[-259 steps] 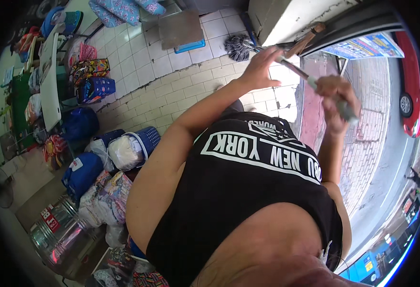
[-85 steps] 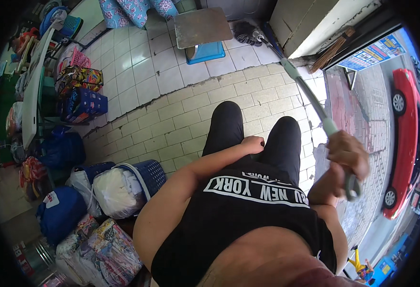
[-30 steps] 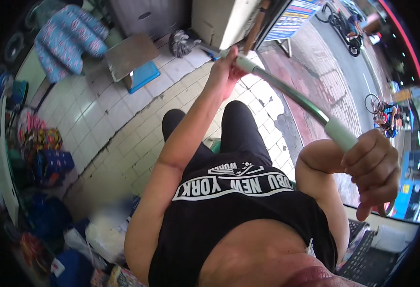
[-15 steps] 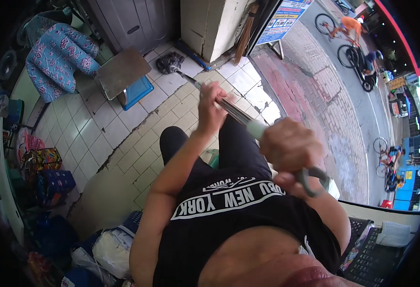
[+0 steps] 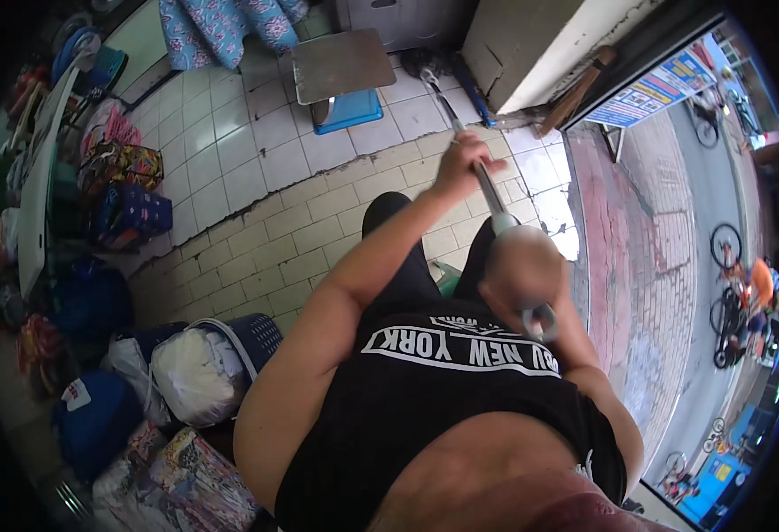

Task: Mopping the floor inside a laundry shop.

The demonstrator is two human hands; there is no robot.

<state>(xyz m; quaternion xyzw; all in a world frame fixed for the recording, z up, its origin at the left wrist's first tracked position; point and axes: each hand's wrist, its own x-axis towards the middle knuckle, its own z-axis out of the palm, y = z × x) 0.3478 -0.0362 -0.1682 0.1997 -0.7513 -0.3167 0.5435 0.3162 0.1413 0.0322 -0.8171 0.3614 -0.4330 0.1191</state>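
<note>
A mop with a long metal pole (image 5: 493, 192) slants from near my body to its dark, stringy mop head (image 5: 422, 64), which rests on the white floor tiles by the doorway. Around the middle of the pole my left hand (image 5: 467, 166) is closed, with one finger sticking out to the side. My right hand (image 5: 524, 270), smeared by motion, grips the upper end by a pale sleeve. A grey hanging loop (image 5: 539, 324) shows just below that hand.
Left of the mop head stands a metal-topped stool (image 5: 345, 66) over a blue plastic step (image 5: 350, 113). A corner pillar (image 5: 518, 53) and a broom (image 5: 577, 93) are ahead right. Bags (image 5: 199, 381) and a dark basket (image 5: 261, 341) crowd the left. Cyclists pass outside.
The whole view has swung, so the floor, stool and mop appear farther right and higher. The pole now stands steeper in the picture. Both hands keep hold of it. Cyclists outside have moved along.
</note>
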